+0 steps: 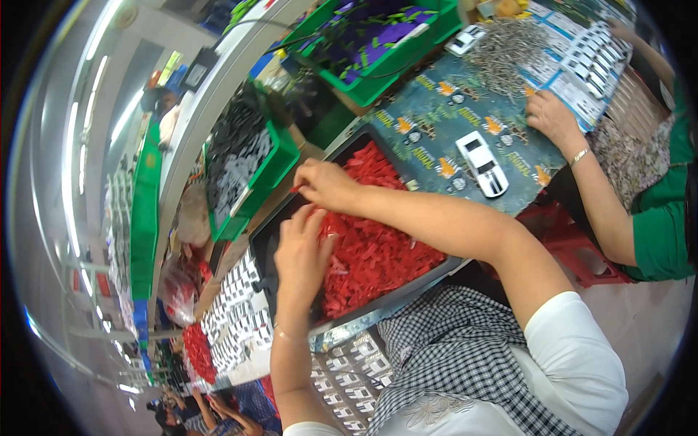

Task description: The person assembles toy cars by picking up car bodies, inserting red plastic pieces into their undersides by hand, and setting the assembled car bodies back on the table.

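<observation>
Above a black tray (pixel 266 243) heaped with small red plastic pieces (pixel 392 261), my two hands are close together. My right hand (pixel 329 186) reaches across to the tray's far left side, its fingers pinched on a small red piece (pixel 295 190) of which only an end shows. Nearer to me, my left hand (pixel 297 258) hovers at the left of the heap with its fingers curved and apart. Its palm side is partly hidden, and I see nothing held in it.
Green bins hold grey and black parts (pixel 243 171) and purple and green parts (pixel 385 43). White toy cars (pixel 483 164) and a pile of metal pins (pixel 509 54) lie on the patterned table. At right, a co-worker's hand (pixel 554 120) rests there. White car parts (pixel 236 312) stand in rows at left.
</observation>
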A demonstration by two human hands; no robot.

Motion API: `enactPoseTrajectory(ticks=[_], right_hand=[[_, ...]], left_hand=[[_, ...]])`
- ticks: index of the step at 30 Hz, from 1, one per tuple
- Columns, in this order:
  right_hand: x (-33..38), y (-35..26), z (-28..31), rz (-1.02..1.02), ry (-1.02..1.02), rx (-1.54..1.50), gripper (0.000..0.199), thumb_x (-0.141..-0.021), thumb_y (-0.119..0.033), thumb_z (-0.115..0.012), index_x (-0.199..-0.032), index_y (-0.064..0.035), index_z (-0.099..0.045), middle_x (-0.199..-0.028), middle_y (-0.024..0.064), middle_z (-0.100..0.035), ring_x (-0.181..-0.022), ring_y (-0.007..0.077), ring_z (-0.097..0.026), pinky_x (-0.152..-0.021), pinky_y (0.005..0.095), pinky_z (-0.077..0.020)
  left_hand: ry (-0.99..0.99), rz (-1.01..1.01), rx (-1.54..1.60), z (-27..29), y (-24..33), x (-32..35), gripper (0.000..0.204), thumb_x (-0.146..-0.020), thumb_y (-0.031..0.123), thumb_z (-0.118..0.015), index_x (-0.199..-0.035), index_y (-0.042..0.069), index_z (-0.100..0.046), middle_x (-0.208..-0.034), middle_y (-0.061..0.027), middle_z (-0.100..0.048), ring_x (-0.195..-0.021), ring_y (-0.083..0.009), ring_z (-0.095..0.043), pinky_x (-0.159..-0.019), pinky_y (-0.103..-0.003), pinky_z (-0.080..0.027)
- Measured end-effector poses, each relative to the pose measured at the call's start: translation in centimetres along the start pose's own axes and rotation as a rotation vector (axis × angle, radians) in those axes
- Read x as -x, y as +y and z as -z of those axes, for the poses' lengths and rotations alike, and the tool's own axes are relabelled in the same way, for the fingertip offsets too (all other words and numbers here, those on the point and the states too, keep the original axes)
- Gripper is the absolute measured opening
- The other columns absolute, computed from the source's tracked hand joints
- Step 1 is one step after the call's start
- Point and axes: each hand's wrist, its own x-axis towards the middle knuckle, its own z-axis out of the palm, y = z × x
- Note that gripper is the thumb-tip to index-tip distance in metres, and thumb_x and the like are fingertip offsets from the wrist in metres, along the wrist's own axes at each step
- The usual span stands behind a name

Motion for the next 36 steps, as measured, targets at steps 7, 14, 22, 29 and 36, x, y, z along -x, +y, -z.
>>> enactPoseTrajectory(ticks=[7,14,22,29,36], right_hand=[[0.2,0.2,-0.6,-0.128,-0.132,0.038,0.009,-0.082,-0.008,-0.062,-0.089,-0.0030,-0.062,-0.096,0.0166,-0.059,-0.090,0.0364,-0.060,-0.078,0.0456,-0.0499],[1.7,0.3,-1.4,0.045,-0.378,0.267,0.019,-0.085,-0.009,-0.052,-0.096,0.0052,-0.059,-0.103,0.0241,-0.056,-0.096,0.0396,-0.058,-0.079,0.0446,-0.0504],[3.3,1.8,-1.3,0.000,-0.334,0.300,0.028,-0.078,-0.009,-0.057,-0.103,0.0054,-0.056,-0.110,0.0249,-0.056,-0.101,0.0408,-0.057,-0.082,0.0466,-0.0485],[4.5,-1.2,-1.4,-0.028,-0.620,0.333,0.033,-0.085,-0.013,-0.052,-0.112,0.0046,-0.052,-0.117,0.0254,-0.055,-0.106,0.0407,-0.056,-0.086,0.0467,-0.0482],[3.7,-2.2,0.6,-0.014,-0.883,0.403,0.037,-0.091,-0.018,-0.047,-0.121,0.0039,-0.049,-0.124,0.0259,-0.053,-0.112,0.0406,-0.055,-0.090,0.0469,-0.0479]], left_hand=[[0.036,-0.698,0.410,0.3,10.3,-11.2,0.053,-0.070,-0.007,-0.060,-0.120,0.007,-0.056,-0.126,-0.0156,-0.053,-0.111,-0.0343,-0.053,-0.087,-0.039,-0.050],[-0.383,-1.184,0.131,-12.6,17.1,-16.8,0.073,-0.061,0.020,-0.081,-0.126,0.011,-0.049,-0.128,-0.0100,-0.049,-0.124,-0.0317,-0.044,-0.097,-0.049,-0.041],[-0.365,-0.830,0.600,-11.5,15.2,-17.0,0.042,-0.080,0.015,-0.069,-0.119,0.009,-0.054,-0.112,-0.0129,-0.053,-0.110,-0.0349,-0.050,-0.090,-0.045,-0.045],[-0.532,-1.116,0.358,-13.5,14.5,-15.3,0.062,-0.081,0.022,-0.066,-0.136,0.009,-0.041,-0.133,-0.0187,-0.042,-0.121,-0.0404,-0.043,-0.101,-0.049,-0.039],[-0.494,-0.928,0.290,-12.4,14.0,-15.5,0.047,-0.074,0.022,-0.073,-0.115,0.010,-0.052,-0.116,-0.0138,-0.053,-0.110,-0.0337,-0.053,-0.090,-0.046,-0.049]])
